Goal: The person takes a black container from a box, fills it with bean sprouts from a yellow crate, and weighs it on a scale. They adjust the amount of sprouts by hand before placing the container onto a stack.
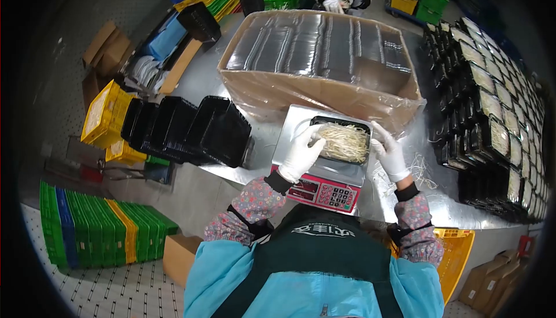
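A black plastic tray (332, 120) filled with pale, thin bean sprouts (345, 143) sits on the metal plate of a red electronic scale (325, 193). My white-gloved left hand (302, 153) is at the tray's left end, its thumb and forefinger bent and apart beside the sprouts. Whether its fingertips touch the sprouts or the rim is hard to tell. At the right end my white-gloved right hand (390, 157) has its fingers stretched out near the tray's corner, holding nothing. The scale's display is too small to read.
A large carton (318, 89) of stacked clear lids stands behind the scale. Nested black trays (191, 130) are at left, filled packs (492, 103) piled at right. Loose sprouts (423, 172) lie on the metal table. Across it, a co-worker's gloved hands (336, 4) show.
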The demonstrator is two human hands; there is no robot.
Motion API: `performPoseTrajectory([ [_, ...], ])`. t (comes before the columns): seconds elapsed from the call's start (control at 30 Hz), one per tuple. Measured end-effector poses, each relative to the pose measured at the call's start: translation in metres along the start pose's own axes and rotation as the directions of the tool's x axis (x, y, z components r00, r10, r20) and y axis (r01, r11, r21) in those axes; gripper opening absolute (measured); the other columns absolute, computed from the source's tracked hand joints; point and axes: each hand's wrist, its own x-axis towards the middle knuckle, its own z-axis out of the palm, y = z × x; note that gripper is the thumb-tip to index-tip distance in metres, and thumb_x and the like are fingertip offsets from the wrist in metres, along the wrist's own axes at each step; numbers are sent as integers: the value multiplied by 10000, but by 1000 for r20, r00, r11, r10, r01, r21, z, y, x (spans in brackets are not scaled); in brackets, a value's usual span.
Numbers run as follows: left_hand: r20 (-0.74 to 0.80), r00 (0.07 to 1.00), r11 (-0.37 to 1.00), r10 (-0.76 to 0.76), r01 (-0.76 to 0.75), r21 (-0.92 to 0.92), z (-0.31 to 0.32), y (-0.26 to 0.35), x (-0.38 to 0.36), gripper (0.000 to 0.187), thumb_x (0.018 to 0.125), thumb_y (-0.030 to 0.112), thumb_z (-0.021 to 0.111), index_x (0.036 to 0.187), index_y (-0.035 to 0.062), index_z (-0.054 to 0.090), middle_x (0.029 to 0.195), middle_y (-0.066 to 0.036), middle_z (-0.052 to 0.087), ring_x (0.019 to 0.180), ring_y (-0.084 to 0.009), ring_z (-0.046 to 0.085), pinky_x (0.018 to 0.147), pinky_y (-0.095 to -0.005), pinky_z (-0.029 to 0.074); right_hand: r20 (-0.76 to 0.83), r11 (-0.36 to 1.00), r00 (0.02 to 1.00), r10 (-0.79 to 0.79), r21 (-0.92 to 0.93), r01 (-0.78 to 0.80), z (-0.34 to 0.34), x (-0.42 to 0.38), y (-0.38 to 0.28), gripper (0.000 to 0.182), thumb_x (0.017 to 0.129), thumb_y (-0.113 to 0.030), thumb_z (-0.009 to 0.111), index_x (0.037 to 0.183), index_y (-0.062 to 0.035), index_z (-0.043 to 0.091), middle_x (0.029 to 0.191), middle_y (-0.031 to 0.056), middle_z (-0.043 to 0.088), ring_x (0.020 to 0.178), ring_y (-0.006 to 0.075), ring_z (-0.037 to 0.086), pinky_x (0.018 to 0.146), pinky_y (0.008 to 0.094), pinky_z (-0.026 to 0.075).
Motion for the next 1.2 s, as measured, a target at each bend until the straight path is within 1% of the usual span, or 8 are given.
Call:
performPoseTrajectory([
  [0.1, -114, 820, 592, 560, -300, 748, -7, -27, 39, 253, 901, 160, 665, 1132, 60, 685, 986, -103, 683, 807, -189, 647, 701, -316, 511, -89, 924, 985, -148, -368, 105, 12, 22, 11, 361, 947, -252, 623, 1286, -129, 606, 1161, 156, 675, 984, 328, 676, 845, 397, 531],
  [0.23, -169, 867, 508, 469, -108, 855, -22, -53, 64, 261, 902, 250, 647, 1059, 55, 718, 1027, -125, 695, 934, -297, 639, 839, -390, 503, -85, 907, 992, 92, -404, -118, 34, 47, 14, 306, 918, -344, 649, 1119, -116, 683, 972, 165, 709, 913, 350, 671, 803, 417, 525],
  [0.3, -208, 946, 901, 248, -146, 409, -36, -92, 77, 301, 920, 224, 651, 1091, -20, 691, 992, -83, 719, 883, -170, 651, 786, -327, 505, -91, 966, 988, 128, -214, -145, 47, 58, 66, 323, 911, -338, 666, 1098, -75, 685, 955, 160, 715, 878, 313, 679, 794, 392, 521],
  [0.43, -90, 991, 995, -100, 99, -12, -40, -58, 57, 230, 868, 181, 704, 1046, 36, 716, 861, 8, 673, 729, -76, 587, 582, -235, 434, -36, 900, 954, 298, 344, -269, 55, 57, 66, 195, 892, -185, 731, 806, -43, 629, 761, -13, 636, 686, 61, 527, 633, 244, 440],
  [0.63, -173, 982, 995, -74, 61, -76, -29, -67, 54, 272, 859, 120, 708, 1089, -23, 683, 962, -64, 693, 850, -124, 624, 801, -292, 503, -61, 876, 948, 312, 404, -262, 51, 47, 53, 253, 930, -264, 704, 787, -81, 604, 707, -49, 579, 605, 25, 472, 555, 214, 388],
  [0.73, -140, 985, 988, -105, 87, -130, -31, -35, 20, 425, 909, 208, 696, 1239, -33, 580, 991, -72, 664, 699, -97, 624, 511, -216, 499, 103, 737, 876, 471, 500, -455, 23, 13, 20, 343, 907, -364, 716, 900, -72, 536, 686, 10, 599, 488, 81, 532, 420, 229, 408],
  [0.87, 135, 911, 846, -390, 412, -339, -43, -49, -18, 350, 914, 132, 686, 1202, -14, 552, 1016, -105, 639, 870, -205, 669, 709, -360, 598, 339, 490, 811, 478, 663, -566, 28, -38, 5, 271, 871, -135, 746, 896, -115, 477, 687, 67, 635, 507, 168, 652, 372, 270, 500],
  [1.2, 173, 972, 946, -160, 201, -255, -6, -16, 1, 158, 843, -40, 630, 917, 49, 524, 913, -101, 658, 760, -181, 674, 530, -291, 578, 220, 502, 876, 429, 748, -434, 23, -92, 7, 267, 892, -42, 692, 861, -87, 431, 708, 122, 664, 520, 154, 647, 383, 264, 505],
])
